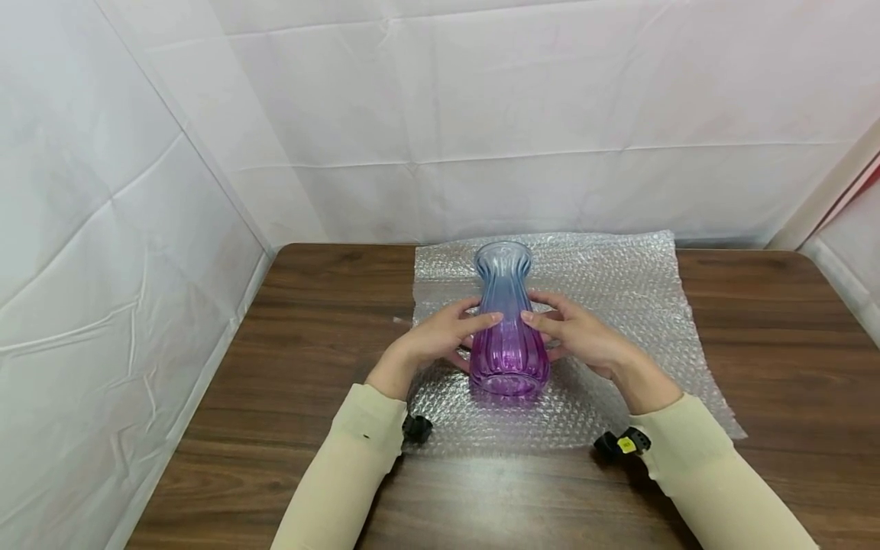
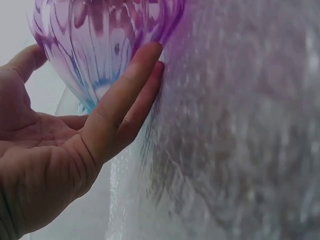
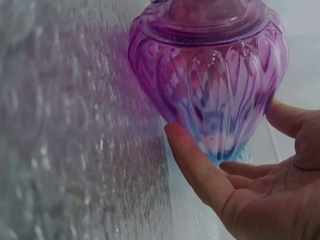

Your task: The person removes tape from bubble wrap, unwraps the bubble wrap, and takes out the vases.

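A ribbed glass vase (image 1: pixel 507 336), blue at the flared mouth and purple at the base, lies on its side over a sheet of bubble wrap (image 1: pixel 619 321). Its mouth points toward the back wall and its base toward the person. From the left, the left hand (image 1: pixel 443 334) holds the vase, thumb on top and fingers at its side and under it. The right hand (image 1: pixel 574 334) grips the opposite side in the same way. Both wrist views show the purple ribbed body (image 2: pixel 107 42) (image 3: pixel 220 75) close over the wrap, with fingers spread along it.
The bubble wrap spreads across a dark wooden table (image 1: pixel 323 328), reaching its back edge. White cloth walls (image 1: pixel 412 114) stand behind and at the left. Black wrist cameras (image 1: pixel 415 429) sit by both cream sleeves (image 1: pixel 715 466).
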`<action>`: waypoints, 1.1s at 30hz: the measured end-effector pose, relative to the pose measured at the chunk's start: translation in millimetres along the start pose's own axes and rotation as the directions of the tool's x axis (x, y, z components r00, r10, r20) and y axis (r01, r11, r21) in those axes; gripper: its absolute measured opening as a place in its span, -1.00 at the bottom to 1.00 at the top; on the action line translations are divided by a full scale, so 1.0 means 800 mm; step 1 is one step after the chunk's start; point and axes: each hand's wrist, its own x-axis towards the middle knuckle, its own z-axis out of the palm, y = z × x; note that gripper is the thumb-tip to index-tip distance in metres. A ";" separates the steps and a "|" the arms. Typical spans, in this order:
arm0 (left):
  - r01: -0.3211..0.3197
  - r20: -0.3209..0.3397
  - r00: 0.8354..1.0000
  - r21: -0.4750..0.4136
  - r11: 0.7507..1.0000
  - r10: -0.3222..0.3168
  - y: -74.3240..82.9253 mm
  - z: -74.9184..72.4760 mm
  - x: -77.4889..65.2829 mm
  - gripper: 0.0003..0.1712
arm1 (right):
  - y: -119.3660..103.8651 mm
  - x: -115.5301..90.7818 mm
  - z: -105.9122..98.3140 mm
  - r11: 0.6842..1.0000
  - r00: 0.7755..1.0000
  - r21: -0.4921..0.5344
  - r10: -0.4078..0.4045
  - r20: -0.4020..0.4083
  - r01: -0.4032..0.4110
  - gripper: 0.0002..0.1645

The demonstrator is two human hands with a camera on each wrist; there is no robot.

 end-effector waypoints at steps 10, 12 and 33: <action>0.004 -0.002 1.000 -0.042 0.999 -0.005 0.010 0.005 -0.002 -0.13 | -0.002 0.000 0.004 0.998 0.999 0.062 0.023 0.035 -0.026 -0.05; -0.001 -0.001 1.000 -0.032 0.999 0.001 0.011 0.007 -0.002 -0.14 | -0.002 -0.001 0.005 0.996 0.999 0.081 0.024 0.038 -0.027 -0.08; -0.022 -0.019 1.000 0.014 1.000 0.022 0.026 0.008 -0.017 -0.08 | -0.015 -0.007 0.017 0.994 0.999 0.108 0.032 -0.006 -0.031 -0.07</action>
